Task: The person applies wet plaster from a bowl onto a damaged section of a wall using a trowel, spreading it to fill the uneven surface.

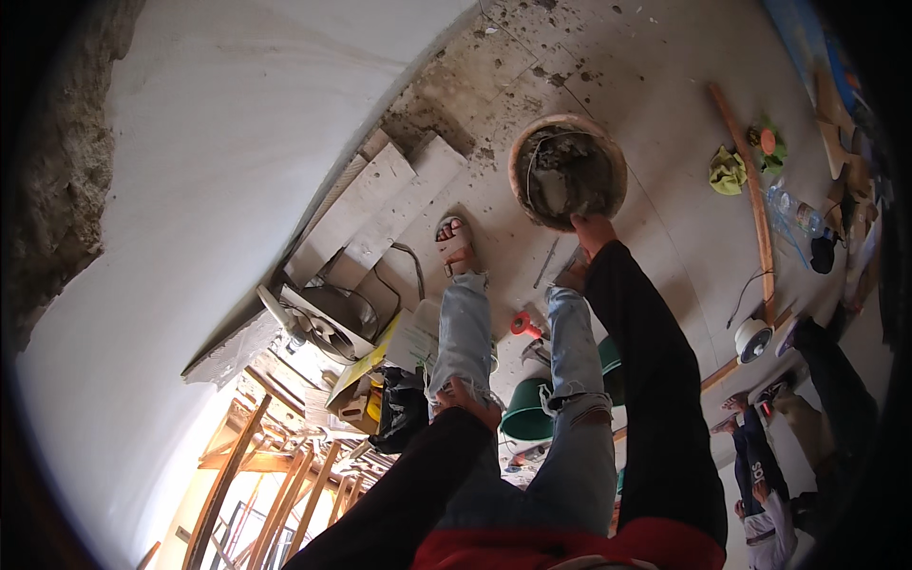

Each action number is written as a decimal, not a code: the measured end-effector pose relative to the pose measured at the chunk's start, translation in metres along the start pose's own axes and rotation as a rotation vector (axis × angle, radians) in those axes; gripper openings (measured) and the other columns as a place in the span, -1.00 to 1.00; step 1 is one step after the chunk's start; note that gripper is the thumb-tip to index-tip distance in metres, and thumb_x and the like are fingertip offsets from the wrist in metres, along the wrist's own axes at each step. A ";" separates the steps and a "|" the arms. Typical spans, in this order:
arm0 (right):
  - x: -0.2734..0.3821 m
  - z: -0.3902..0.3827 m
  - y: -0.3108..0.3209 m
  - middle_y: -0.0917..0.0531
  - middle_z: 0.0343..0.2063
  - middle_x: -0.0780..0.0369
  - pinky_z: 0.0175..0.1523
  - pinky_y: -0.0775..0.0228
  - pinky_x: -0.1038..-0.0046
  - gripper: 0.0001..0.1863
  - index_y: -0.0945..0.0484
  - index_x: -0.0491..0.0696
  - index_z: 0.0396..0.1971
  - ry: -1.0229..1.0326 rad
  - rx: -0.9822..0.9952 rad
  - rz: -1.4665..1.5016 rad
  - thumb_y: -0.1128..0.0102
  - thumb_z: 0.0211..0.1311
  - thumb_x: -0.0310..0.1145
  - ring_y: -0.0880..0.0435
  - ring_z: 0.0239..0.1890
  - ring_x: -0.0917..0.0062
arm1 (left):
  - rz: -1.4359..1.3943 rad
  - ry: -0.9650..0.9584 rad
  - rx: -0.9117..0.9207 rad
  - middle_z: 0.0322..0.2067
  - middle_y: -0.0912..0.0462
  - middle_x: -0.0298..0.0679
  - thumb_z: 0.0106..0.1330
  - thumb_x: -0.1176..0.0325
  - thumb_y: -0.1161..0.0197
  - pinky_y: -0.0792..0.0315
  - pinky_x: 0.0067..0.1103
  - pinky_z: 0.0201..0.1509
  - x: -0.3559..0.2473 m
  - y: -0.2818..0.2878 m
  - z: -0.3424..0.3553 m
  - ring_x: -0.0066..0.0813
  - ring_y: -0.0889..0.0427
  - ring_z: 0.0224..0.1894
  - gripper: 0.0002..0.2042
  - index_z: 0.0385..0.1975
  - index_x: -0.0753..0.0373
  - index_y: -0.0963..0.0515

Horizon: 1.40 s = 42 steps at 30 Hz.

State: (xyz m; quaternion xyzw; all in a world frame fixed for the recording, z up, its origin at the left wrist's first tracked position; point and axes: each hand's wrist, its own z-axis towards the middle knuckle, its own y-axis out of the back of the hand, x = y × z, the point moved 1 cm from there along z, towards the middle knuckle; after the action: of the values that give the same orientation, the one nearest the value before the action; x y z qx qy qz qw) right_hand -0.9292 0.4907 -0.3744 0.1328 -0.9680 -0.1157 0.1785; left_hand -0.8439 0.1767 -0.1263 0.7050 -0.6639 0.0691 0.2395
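Note:
In the head view, my right hand (594,234) is closed on the near rim of a round bucket (616,157). The rim is pinkish-tan and smeared. Wet grey mortar (570,180) lies inside, and a thin wire handle leans across it. My left hand (467,403) rests on the left knee of my torn light-blue jeans (465,332), with no tool visible in it. The bucket stands on the pale floor ahead of my feet. A thin metal rod (545,263) lies between my sandalled left foot (456,242) and the right one.
Boards (380,199) and a fan (328,328) lie along the white wall (237,142) at left. Green buckets (526,410) and a red-ended tool (524,325) are by my legs. A wooden pole (750,190) and bottles (798,214) lie right. People (760,475) are at lower right.

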 end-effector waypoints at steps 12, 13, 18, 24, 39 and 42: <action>-0.084 -0.006 -0.005 -0.49 -0.74 0.16 -0.56 -0.35 0.30 -0.86 -0.52 -0.12 -0.54 0.330 -0.073 0.252 -0.18 0.04 -0.36 -0.51 -0.70 0.36 | 0.027 -0.031 -0.006 0.20 -0.06 0.26 -0.10 0.00 -0.22 -0.18 -0.05 0.24 -0.007 -0.002 -0.002 0.23 -0.24 0.19 -0.03 0.36 0.17 0.08; -0.093 -0.003 -0.008 -0.49 -0.75 0.16 -0.57 -0.34 0.30 -0.85 -0.52 -0.14 -0.53 0.327 -0.112 0.172 -0.16 0.03 -0.36 -0.50 -0.71 0.36 | 0.009 -0.031 -0.007 0.19 -0.08 0.26 -0.10 0.00 -0.22 -0.19 -0.06 0.23 -0.006 0.004 -0.005 0.23 -0.25 0.18 -0.04 0.35 0.18 0.07; -0.066 -0.032 0.012 -0.51 -0.72 0.13 -0.55 -0.30 0.30 -0.77 -0.53 -0.20 -0.43 0.117 -0.289 0.189 -0.12 0.01 -0.31 -0.50 -0.68 0.34 | 0.003 -0.064 -0.173 0.14 -0.17 0.23 -0.12 -0.02 -0.26 -0.27 -0.11 0.19 -0.004 -0.009 -0.008 0.23 -0.33 0.12 -0.09 0.29 0.15 -0.05; -0.033 -0.134 0.006 -0.58 -0.60 0.04 -0.12 -0.43 0.17 -0.71 -0.52 -0.18 -0.35 0.325 -0.281 0.023 -0.06 -0.09 -0.33 -0.61 -0.39 0.17 | -0.261 -0.334 -0.223 0.02 -0.41 0.12 -0.16 -0.11 -0.33 -0.32 -0.24 0.18 0.051 -0.042 0.040 0.06 -0.45 0.06 -0.18 0.16 0.10 -0.27; 0.311 -0.586 0.067 -0.47 -0.43 0.32 -0.28 -0.45 0.41 -0.77 -0.36 0.05 -0.25 0.656 -0.108 1.585 -0.17 0.11 -0.47 -0.47 -0.44 0.58 | 0.540 -0.899 -0.214 -0.07 -0.56 -0.19 0.15 0.11 -0.17 -0.43 -0.30 0.06 0.278 0.070 0.060 -0.15 -0.50 0.01 -0.57 -0.05 0.22 -0.50; 0.408 -0.586 0.044 -0.47 -0.42 0.35 -0.33 -0.41 0.44 -0.70 -0.34 0.10 -0.19 0.711 -0.351 1.870 -0.19 0.13 -0.51 -0.44 -0.47 0.61 | -0.058 -0.778 -0.045 -0.05 -0.54 -0.26 0.18 0.08 -0.16 -0.40 -0.28 0.02 0.343 0.082 0.058 -0.24 -0.49 0.04 -0.54 0.04 0.15 -0.42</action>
State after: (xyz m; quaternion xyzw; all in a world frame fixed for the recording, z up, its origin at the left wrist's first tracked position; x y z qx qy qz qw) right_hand -1.0857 0.3070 0.2994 -0.6791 -0.5440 -0.0242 0.4923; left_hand -0.8991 -0.1584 -0.0144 0.6914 -0.6865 -0.2248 -0.0129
